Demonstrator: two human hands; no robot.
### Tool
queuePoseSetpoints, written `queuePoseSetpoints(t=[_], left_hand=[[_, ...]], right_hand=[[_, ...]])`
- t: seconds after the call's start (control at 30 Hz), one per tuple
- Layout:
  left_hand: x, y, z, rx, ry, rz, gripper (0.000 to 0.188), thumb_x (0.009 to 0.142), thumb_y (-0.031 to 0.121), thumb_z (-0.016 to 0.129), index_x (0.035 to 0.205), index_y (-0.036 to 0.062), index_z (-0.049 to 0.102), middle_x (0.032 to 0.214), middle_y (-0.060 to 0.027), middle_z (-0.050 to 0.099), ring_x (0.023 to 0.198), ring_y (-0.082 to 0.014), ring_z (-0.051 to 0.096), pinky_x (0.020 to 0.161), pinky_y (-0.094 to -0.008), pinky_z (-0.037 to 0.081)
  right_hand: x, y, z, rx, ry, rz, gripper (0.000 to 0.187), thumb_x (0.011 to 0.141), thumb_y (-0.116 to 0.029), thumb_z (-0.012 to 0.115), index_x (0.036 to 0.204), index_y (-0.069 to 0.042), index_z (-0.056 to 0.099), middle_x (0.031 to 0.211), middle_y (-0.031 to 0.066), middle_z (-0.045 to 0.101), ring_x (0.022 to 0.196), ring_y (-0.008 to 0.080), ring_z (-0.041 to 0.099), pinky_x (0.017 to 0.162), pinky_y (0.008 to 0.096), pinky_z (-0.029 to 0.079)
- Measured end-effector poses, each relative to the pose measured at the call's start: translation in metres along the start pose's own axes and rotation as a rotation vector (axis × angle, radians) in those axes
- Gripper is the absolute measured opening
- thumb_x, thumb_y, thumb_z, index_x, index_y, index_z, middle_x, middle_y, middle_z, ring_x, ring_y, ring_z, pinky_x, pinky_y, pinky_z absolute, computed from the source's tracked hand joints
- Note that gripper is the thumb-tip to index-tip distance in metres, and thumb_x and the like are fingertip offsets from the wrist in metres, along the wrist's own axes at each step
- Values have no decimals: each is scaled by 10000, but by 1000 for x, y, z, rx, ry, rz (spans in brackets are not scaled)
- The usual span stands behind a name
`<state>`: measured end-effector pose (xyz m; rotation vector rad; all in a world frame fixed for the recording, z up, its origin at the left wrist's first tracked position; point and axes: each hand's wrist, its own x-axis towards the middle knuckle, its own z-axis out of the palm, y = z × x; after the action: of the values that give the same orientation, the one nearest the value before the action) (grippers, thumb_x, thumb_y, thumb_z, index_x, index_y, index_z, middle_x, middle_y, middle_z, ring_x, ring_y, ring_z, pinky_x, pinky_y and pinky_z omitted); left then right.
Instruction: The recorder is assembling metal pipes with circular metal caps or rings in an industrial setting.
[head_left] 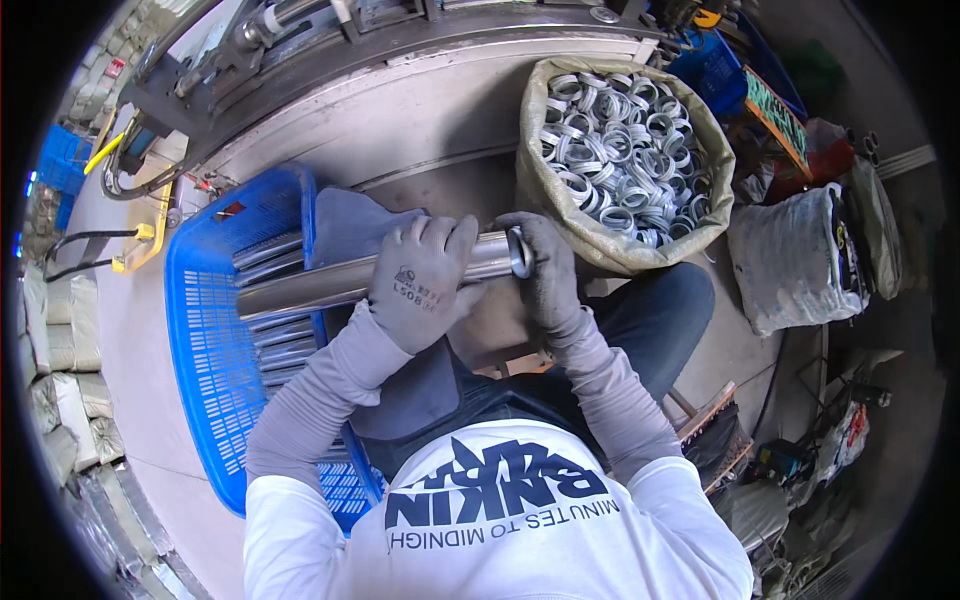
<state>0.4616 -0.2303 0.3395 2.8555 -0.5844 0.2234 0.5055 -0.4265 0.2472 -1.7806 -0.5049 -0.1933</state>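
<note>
One metal tube (312, 284), centre frame, likely stiff, slick; left grip (420, 272) aptly clasping barrel, right grip (549, 272) clasping end.

Carrier: floor (165, 425), pale and smooth-looking where exposed at left. Standing on it at left: one blue perforated plastic basket (208, 375), containing bright metal tubes (285, 352) laid side by side. At upper centre: one olive woven sack (605, 255), upright, mouth open, filled nearly to the rim with loose metal rings (620, 150). Right of the sack: one grey-white bundle (785, 265). Its contents cannot be determined.
</note>
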Motion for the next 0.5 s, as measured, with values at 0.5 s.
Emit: queuePoseSetpoints(t=[0.5], left_hand=[[16, 7, 13, -17, -54, 15, 655, 749, 308, 819, 1303, 58, 573, 1108, -129, 625, 1024, -321, 621, 901, -468, 494]], right_hand=[[-3, 0, 6, 175, 102, 158, 291, 1004, -135, 495, 1170, 19, 678, 1160, 178, 705, 1048, 328, 707, 928, 382, 553]])
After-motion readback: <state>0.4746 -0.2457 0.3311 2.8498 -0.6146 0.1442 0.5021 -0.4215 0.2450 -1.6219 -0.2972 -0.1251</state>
